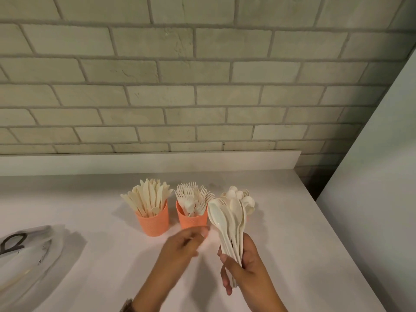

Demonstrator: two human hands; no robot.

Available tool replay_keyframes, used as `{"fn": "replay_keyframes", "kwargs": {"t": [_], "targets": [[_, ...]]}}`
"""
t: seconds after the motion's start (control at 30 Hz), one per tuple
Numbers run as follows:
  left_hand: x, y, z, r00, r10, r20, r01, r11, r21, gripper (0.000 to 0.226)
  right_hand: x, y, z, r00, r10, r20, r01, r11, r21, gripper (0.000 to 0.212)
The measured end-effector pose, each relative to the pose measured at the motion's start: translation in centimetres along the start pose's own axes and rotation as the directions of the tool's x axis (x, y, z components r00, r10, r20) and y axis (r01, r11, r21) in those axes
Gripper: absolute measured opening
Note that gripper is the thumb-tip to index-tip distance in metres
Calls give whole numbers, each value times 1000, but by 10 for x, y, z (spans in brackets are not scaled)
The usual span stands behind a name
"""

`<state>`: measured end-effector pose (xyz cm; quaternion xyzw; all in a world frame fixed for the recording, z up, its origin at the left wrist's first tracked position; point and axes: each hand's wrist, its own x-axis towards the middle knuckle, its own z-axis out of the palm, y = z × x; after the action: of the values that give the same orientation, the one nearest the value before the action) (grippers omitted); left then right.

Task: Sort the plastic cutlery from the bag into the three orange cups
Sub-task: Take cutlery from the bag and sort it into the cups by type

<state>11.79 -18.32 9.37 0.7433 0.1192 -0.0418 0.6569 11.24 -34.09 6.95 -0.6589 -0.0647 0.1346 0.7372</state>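
Note:
Three orange cups stand in a row on the white counter. The left cup (154, 222) is packed with cream knives (147, 197). Forks (194, 197) fill the middle cup (191, 220). The right cup is almost hidden behind a bunch of spoons (229, 219) that my right hand (245, 266) grips by the handles, bowls up; more spoons (242, 195) stick out of that cup. My left hand (184, 246) hovers blurred in front of the middle cup, fingers loosely curled, holding nothing that I can see.
A clear plastic bag (33, 260) lies flat at the left with dark-handled scissors (12, 242) on it. A brick wall and a raised ledge (144, 163) run behind the cups. The counter edge (333, 233) runs diagonally at the right.

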Motion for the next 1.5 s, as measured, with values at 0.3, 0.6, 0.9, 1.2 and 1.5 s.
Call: {"fn": "replay_keyframes", "kwargs": {"t": [0.3, 0.6, 0.9, 1.2, 1.5], "targets": [[-28, -6, 29, 997, -11, -80, -6, 978, -209, 10, -10, 3, 29, 999, -23, 25, 29, 970, -241, 43], [-31, -1, 14, 993, -34, 111, 46, 993, -107, 20, -19, -3, 25, 982, 102, 158, -123, 984, 129, 52], [-36, -5, 23, 997, 25, 70, -33, 993, 112, 16, -19, 5, 20, 991, 133, 25, -135, 988, 80, 43], [-31, -5, 25, 987, 141, -74, -124, 972, 199, 23, -22, 5, 15, 991, 88, -100, -90, 996, -20, 13], [-39, -5, 41, 999, -17, -52, 17, 1000, -19, 32, -19, 9, 13, 967, 176, -181, -159, 982, 106, 39]]}}
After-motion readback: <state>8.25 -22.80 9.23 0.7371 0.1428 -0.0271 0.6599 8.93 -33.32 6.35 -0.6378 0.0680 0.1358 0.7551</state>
